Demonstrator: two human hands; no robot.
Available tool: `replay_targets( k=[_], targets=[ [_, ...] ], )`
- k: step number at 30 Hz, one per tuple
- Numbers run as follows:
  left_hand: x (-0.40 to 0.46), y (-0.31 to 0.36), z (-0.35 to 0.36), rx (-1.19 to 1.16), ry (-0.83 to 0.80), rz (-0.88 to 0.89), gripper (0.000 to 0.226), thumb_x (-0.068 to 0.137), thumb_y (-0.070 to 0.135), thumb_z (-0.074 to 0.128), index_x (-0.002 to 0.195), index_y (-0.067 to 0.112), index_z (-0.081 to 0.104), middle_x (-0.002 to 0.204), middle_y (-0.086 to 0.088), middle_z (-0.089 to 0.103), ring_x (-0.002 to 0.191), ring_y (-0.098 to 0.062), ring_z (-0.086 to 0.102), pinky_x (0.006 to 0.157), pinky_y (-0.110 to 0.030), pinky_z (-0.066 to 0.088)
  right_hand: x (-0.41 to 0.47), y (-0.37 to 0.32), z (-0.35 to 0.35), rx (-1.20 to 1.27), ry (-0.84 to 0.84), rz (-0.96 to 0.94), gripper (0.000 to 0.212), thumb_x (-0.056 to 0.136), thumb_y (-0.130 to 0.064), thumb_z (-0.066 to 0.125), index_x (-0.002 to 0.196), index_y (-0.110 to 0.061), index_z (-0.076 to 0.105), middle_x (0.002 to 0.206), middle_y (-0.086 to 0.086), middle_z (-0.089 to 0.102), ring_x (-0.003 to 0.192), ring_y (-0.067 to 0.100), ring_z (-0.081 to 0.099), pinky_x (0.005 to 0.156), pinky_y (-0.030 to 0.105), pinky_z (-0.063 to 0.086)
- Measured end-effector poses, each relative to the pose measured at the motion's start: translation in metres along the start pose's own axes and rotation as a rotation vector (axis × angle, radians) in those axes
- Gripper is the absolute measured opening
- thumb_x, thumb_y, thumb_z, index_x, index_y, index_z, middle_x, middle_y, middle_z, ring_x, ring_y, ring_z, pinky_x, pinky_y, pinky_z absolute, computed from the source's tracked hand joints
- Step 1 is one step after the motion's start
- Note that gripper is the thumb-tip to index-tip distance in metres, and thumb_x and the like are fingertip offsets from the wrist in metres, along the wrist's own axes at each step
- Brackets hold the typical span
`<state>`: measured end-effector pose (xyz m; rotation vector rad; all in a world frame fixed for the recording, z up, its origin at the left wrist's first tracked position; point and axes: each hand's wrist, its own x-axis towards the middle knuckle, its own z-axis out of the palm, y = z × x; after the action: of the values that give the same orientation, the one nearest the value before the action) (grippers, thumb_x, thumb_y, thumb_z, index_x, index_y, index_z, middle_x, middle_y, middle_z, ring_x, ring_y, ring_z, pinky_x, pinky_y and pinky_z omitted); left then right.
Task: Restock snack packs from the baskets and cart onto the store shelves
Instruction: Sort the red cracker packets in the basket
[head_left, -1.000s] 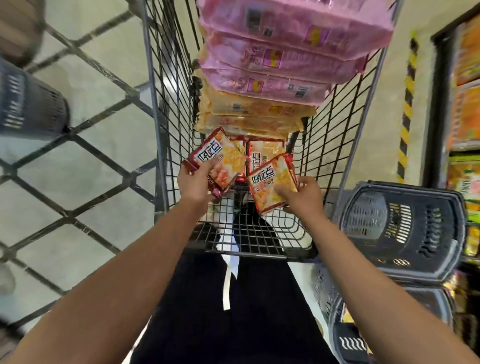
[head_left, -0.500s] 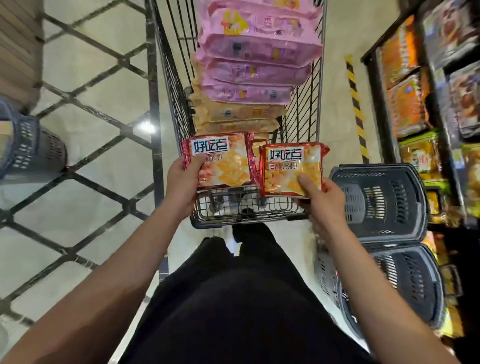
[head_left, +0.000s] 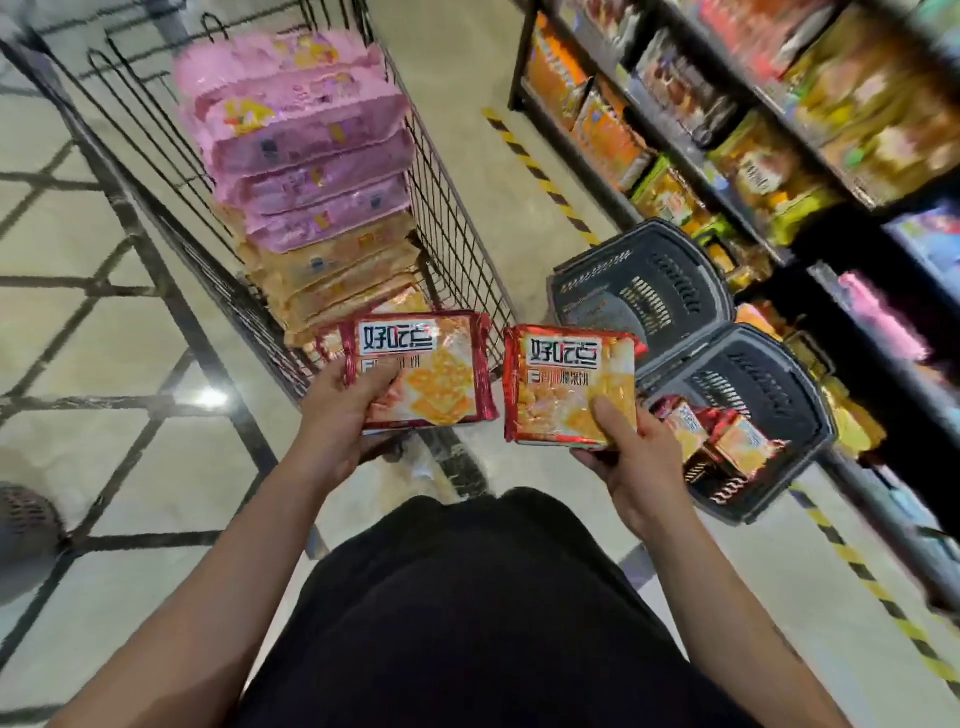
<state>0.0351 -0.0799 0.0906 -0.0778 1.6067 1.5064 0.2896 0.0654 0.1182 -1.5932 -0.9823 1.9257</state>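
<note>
While the wire cart (head_left: 447, 228) stands far left with pink packs (head_left: 301, 130) stacked inside, the left hand (head_left: 348, 410) grips one red cracker pack (head_left: 421, 369) and the right hand (head_left: 639, 462) grips another (head_left: 566, 384), near the two grey baskets (head_left: 769, 395) below the shelves (head_left: 727, 171).

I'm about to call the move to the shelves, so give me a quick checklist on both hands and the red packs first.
1. Left hand grips the left red pack: ok.
2. Right hand grips the right red pack: ok.
3. Both packs clear of the cart: ok.
4. Shelves on the right in view: ok.
5. Free slot for red packs: cannot tell, shelves blurred.
6. Near basket on the floor holds more red packs: ok.
</note>
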Motion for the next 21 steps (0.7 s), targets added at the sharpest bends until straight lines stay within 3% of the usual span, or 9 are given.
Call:
replay_targets(
  k=[3, 7, 12, 15, 21],
  targets=[
    [-0.008, -0.006, 0.030, 0.057, -0.103, 0.008, 0.026, 0.092, 0.019, 0.074, 0.117, 0.015, 0.067, 0.107, -0.009, 0.078, 0.093, -0.029, 0.076, 0.083, -0.053, 0.061, -0.020, 0.004, -0.037, 0.056, 0.067, -0.028, 0.019, 0.097, -0.024, 0.069, 0.111, -0.012, 0.068, 0.101, 0.006, 0.079, 0.091, 0.019, 0.076, 0.070, 0.031, 0.063],
    [-0.027, -0.023, 0.080, 0.114, -0.212, 0.014, 0.016, 0.093, 0.017, 0.073, 0.108, 0.020, 0.069, 0.103, -0.006, 0.079, 0.087, -0.023, 0.076, 0.087, -0.048, 0.058, -0.045, 0.011, -0.094, 0.125, 0.174, -0.067, 0.019, 0.097, -0.022, 0.069, 0.112, -0.012, 0.070, 0.098, 0.003, 0.079, 0.085, 0.016, 0.076, 0.067, 0.029, 0.062],
    [-0.058, -0.068, 0.142, 0.220, -0.320, -0.005, 0.014, 0.092, 0.020, 0.074, 0.105, 0.024, 0.070, 0.104, -0.003, 0.079, 0.085, -0.021, 0.076, 0.079, -0.046, 0.061, -0.085, 0.033, -0.189, 0.165, 0.325, -0.103, 0.025, 0.094, -0.024, 0.073, 0.113, -0.008, 0.071, 0.104, 0.009, 0.079, 0.092, 0.023, 0.076, 0.072, 0.033, 0.061],
    [-0.083, -0.105, 0.176, 0.272, -0.375, -0.046, 0.026, 0.090, 0.024, 0.076, 0.115, 0.020, 0.070, 0.105, -0.007, 0.078, 0.084, -0.024, 0.075, 0.075, -0.044, 0.060, -0.115, 0.052, -0.246, 0.195, 0.408, -0.111, 0.026, 0.094, -0.026, 0.072, 0.112, -0.008, 0.071, 0.104, 0.009, 0.079, 0.094, 0.026, 0.077, 0.077, 0.038, 0.062],
    [-0.129, -0.175, 0.229, 0.382, -0.460, -0.132, 0.032, 0.089, 0.026, 0.076, 0.118, 0.016, 0.067, 0.099, -0.006, 0.078, 0.089, -0.028, 0.074, 0.070, -0.040, 0.058, -0.160, 0.092, -0.324, 0.324, 0.541, -0.068, 0.028, 0.094, -0.022, 0.073, 0.115, -0.005, 0.069, 0.102, 0.011, 0.079, 0.089, 0.023, 0.078, 0.068, 0.029, 0.061]
  ],
)
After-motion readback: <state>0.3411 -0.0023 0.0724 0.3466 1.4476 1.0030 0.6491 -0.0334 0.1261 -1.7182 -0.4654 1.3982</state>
